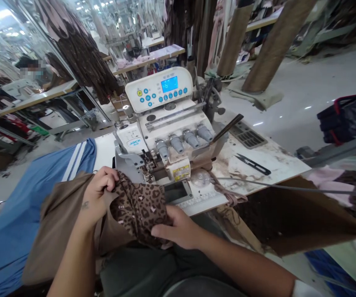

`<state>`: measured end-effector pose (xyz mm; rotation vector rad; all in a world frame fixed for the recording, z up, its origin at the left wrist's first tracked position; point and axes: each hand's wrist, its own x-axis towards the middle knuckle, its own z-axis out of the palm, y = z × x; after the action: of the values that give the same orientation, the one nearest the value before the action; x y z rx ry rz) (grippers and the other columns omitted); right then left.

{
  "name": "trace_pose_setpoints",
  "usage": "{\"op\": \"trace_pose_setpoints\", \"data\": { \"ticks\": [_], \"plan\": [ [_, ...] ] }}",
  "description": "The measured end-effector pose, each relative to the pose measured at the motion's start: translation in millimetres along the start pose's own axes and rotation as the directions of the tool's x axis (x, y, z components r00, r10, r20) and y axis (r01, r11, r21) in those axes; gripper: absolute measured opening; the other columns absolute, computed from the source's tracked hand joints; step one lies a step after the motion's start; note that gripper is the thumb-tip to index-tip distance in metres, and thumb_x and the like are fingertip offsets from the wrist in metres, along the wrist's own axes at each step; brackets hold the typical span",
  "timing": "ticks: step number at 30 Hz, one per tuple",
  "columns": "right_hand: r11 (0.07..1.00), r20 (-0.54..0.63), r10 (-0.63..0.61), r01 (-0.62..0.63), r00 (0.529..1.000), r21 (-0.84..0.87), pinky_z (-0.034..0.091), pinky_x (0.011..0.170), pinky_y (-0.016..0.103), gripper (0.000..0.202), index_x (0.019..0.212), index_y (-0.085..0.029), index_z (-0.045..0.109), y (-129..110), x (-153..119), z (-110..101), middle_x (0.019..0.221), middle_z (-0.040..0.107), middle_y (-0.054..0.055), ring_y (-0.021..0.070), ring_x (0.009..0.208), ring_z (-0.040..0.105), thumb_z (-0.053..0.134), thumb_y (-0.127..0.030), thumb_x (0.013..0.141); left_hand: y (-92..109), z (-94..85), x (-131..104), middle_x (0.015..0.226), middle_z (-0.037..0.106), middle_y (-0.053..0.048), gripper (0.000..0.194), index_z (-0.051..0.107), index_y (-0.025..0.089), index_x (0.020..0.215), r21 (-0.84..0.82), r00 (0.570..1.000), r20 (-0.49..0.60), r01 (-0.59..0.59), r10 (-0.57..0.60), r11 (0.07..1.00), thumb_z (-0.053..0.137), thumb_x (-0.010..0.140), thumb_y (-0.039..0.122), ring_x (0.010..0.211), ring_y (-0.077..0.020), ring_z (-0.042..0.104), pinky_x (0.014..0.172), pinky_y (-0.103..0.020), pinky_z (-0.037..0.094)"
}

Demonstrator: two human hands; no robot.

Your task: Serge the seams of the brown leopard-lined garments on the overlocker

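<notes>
A brown leopard-print fabric piece (pixel 148 206), joined to plain brown fabric (pixel 57 218), is stretched between both hands in front of an overlock sewing machine (pixel 165 123). My left hand (pixel 99 194) is closed in a pinch on the fabric's upper left edge, just left of the needle area. Lower down, my right hand (pixel 178 227) grips the right side of the leopard-print part, thumb on top and the other fingers mostly hidden behind it. The cloth is near the presser foot (pixel 148 173); whether it touches the foot I cannot tell.
Blue fabric with white stripes (pixel 79 161) drapes over the table's left side. Thread snippers (pixel 254 164) lie on the white tabletop (pixel 279 161) at right. An open cardboard box (pixel 289 222) stands below. Another person (pixel 38 74) sits at a machine far left.
</notes>
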<state>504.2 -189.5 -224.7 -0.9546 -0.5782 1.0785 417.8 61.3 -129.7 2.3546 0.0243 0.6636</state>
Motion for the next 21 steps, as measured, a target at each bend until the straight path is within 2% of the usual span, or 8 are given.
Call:
{"op": "trace_pose_setpoints", "data": {
  "ticks": [4, 6, 9, 12, 14, 15, 19, 21],
  "plan": [
    [0.989, -0.141, -0.115, 0.1, 0.983, -0.11, 0.051, 0.081, 0.031, 0.046, 0.1, -0.016, 0.077, -9.7, 12.1, -6.1, 0.092, 0.075, 0.002, 0.0195, 0.084, 0.065, 0.076, -0.061, 0.093, -5.5, 0.2, 13.1, 0.094, 0.054, 0.0, 0.034, 0.041, 0.021, 0.071, 0.057, 1.0, -0.019, 0.005, -0.004, 0.998, 0.059, 0.101, 0.02, 0.088, -0.0139, 0.053, 0.08, -0.026, 0.041],
    [0.968, -0.111, -0.139, 0.112, 0.984, -0.225, 0.049, 0.075, 0.028, 0.035, 0.098, -0.017, 0.076, -15.2, 12.4, -12.8, 0.088, 0.073, 0.0, 0.018, 0.08, 0.064, 0.073, -0.051, 0.097, -1.6, -6.1, 15.9, 0.097, 0.056, 0.0, 0.025, 0.051, 0.021, 0.077, 0.091, 1.0, -0.007, 0.016, -0.015, 0.996, 0.058, 0.101, 0.018, 0.093, -0.0139, 0.056, 0.084, -0.026, 0.043],
    [0.813, -0.063, -0.175, 0.108, 0.983, -0.572, 0.04, 0.06, 0.025, 0.027, 0.078, -0.018, 0.07, -22.8, -3.1, -29.6, 0.067, 0.061, -0.002, 0.0149, 0.063, 0.055, 0.071, -0.036, 0.098, 17.5, -26.1, 4.7, 0.109, 0.063, -0.002, 0.016, 0.063, 0.024, 0.095, 0.164, 0.995, 0.089, 0.02, -0.035, 0.986, 0.053, 0.103, 0.015, 0.106, -0.0143, 0.061, 0.094, -0.026, 0.046],
    [0.534, -0.072, -0.472, 0.22, 0.879, -0.817, 0.041, 0.061, 0.026, 0.014, 0.087, -0.02, 0.073, -31.0, -25.6, -45.2, 0.072, 0.062, 0.0, 0.0162, 0.065, 0.057, 0.069, -0.026, 0.1, 49.0, -41.8, -24.2, 0.119, 0.065, -0.003, 0.013, 0.065, 0.025, 0.106, 0.275, 0.99, 0.136, -0.012, -0.026, 0.961, 0.055, 0.103, 0.016, 0.115, -0.0138, 0.063, 0.101, -0.024, 0.047],
    [0.441, -0.024, -0.615, 0.319, 0.788, -0.839, 0.048, 0.068, 0.027, 0.008, 0.106, -0.023, 0.075, -36.3, -34.7, -44.4, 0.085, 0.069, 0.003, 0.0179, 0.074, 0.064, 0.07, -0.027, 0.102, 72.0, -39.6, -44.8, 0.119, 0.065, -0.003, 0.013, 0.066, 0.026, 0.11, 0.356, 0.992, 0.126, -0.047, 0.002, 0.933, 0.062, 0.102, 0.017, 0.116, -0.0128, 0.063, 0.103, -0.02, 0.047],
    [0.421, 0.025, -0.63, 0.368, 0.776, -0.829, 0.053, 0.074, 0.028, 0.016, 0.115, -0.024, 0.074, -38.2, -36.4, -38.8, 0.093, 0.073, 0.005, 0.0194, 0.082, 0.068, 0.073, -0.033, 0.101, 82.8, -34.8, -53.5, 0.118, 0.066, -0.004, 0.014, 0.066, 0.025, 0.111, 0.377, 0.993, 0.119, -0.063, 0.019, 0.924, 0.063, 0.102, 0.015, 0.115, -0.0122, 0.063, 0.103, -0.019, 0.047],
    [0.515, 0.276, -0.483, 0.524, 0.831, -0.678, 0.059, 0.095, 0.036, 0.076, 0.137, -0.021, 0.07, -36.8, -29.9, 9.2, 0.123, 0.078, 0.013, 0.0282, 0.109, 0.074, 0.085, -0.071, 0.082, 114.3, -8.8, -75.4, 0.114, 0.07, -0.005, 0.017, 0.066, 0.023, 0.114, 0.329, 0.991, 0.078, -0.13, 0.11, 0.936, 0.061, 0.102, 0.011, 0.109, -0.0116, 0.066, 0.098, -0.018, 0.051],
    [0.66, 0.279, -0.419, 0.501, 0.864, -0.56, 0.061, 0.082, 0.03, 0.055, 0.118, -0.02, 0.079, -33.6, -24.8, 33.6, 0.105, 0.082, 0.008, 0.0225, 0.092, 0.077, 0.076, -0.068, 0.092, 120.6, -1.2, -81.7, 0.112, 0.073, -0.005, 0.018, 0.066, 0.023, 0.116, 0.288, 0.985, 0.089, -0.165, 0.145, 0.943, 0.06, 0.103, 0.011, 0.104, -0.011, 0.068, 0.095, -0.019, 0.052]
  ]
}}
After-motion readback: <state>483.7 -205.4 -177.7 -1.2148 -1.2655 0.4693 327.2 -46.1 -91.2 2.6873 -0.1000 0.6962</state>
